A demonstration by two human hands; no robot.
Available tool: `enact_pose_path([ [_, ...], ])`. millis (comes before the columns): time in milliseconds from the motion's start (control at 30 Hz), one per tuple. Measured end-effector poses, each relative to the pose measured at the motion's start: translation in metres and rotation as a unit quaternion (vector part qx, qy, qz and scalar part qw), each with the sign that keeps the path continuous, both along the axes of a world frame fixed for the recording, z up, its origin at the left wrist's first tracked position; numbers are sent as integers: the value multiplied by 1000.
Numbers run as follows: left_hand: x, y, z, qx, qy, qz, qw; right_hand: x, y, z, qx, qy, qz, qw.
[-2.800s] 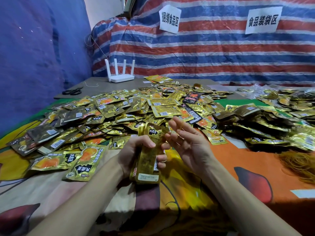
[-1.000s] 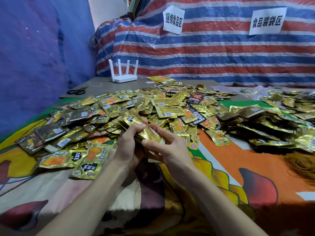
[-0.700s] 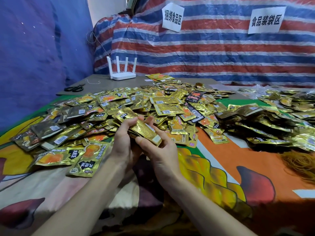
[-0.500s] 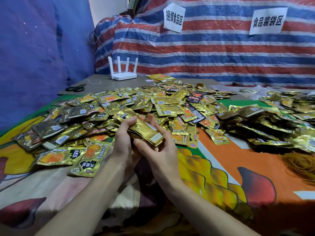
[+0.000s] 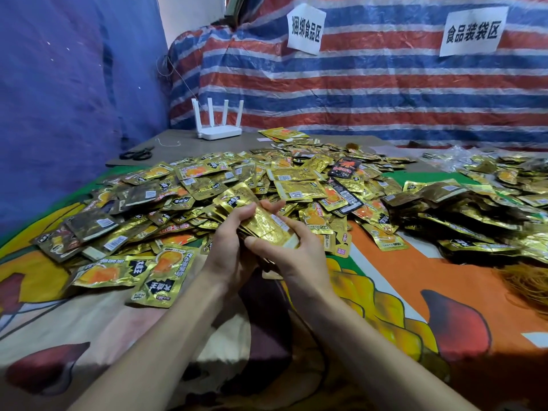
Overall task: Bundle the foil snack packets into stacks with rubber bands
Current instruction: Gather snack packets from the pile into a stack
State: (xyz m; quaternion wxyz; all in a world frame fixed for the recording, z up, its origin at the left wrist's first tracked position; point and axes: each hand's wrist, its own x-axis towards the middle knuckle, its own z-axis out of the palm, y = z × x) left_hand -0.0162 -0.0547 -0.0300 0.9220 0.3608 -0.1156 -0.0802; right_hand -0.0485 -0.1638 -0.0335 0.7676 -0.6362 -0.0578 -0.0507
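Head view: left hand (image 5: 228,256) and right hand (image 5: 296,262) both clamp one stack of crinkly gold foil packets (image 5: 262,225); loose heap (image 5: 204,185) beyond, uncountable.

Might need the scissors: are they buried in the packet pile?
No, the scissors lie on bare grey board beyond the loose packets, near the white router.
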Motion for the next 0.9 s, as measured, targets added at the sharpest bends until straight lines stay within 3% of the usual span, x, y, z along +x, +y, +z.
enact_pose_path([
  [267, 4, 2, -6, 116, 12, 25, 993, 17, -37, 34, -193, 15, 92, 977],
  [533, 0, 0, -8, 201, 1, 9, 980, 24, -61, 51, -287, 55, 170, 941],
  [633, 0, 0, -11, 204, -11, -7, 979, 23, -61, 47, -276, 40, 152, 948],
  [800, -3, -10, -11, 213, -17, -31, 976, 21, -48, 29, -270, -95, 23, 958],
  [900, -3, -11, -11, 187, 0, -34, 982, 24, -46, 31, -285, -80, 36, 955],
])
